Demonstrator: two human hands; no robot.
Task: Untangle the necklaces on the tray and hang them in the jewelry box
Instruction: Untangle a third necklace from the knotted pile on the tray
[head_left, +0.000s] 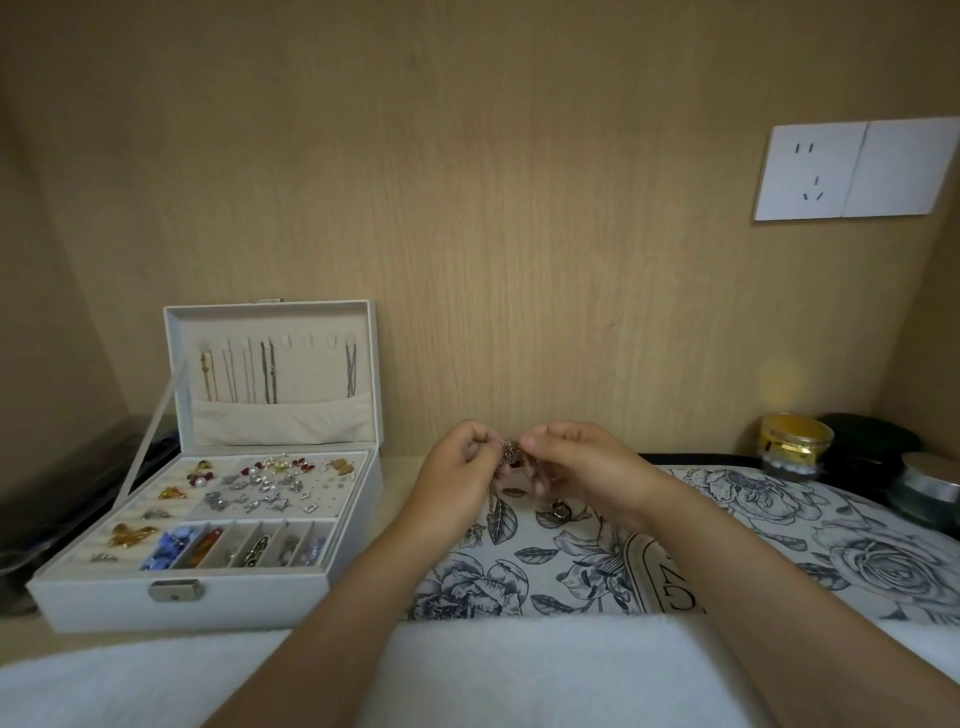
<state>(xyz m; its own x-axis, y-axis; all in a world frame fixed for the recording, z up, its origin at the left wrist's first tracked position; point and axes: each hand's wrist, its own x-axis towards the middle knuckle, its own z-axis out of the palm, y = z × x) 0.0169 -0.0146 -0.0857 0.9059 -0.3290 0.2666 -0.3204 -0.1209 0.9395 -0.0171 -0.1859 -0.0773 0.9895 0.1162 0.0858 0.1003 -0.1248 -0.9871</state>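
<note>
We read this as a home dressing nook, wood-grain panel walls (519, 208) on three sides, white wall socket (852, 171), open jewelry box (104, 597) full of earrings and chains, gold-topped cosmetic jar (795, 441), silver-lidded jar (930, 488) beside it, floral-print tray (857, 561), white towel (519, 670)

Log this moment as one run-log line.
stage: untangling | left hand: pinches necklace | right hand: pinches necklace | necklace: above floral tray | jewelry box: open, chains hanging in lid

Left hand (460, 457) and right hand (569, 460) pinch a tangled necklace (509, 451).
</note>
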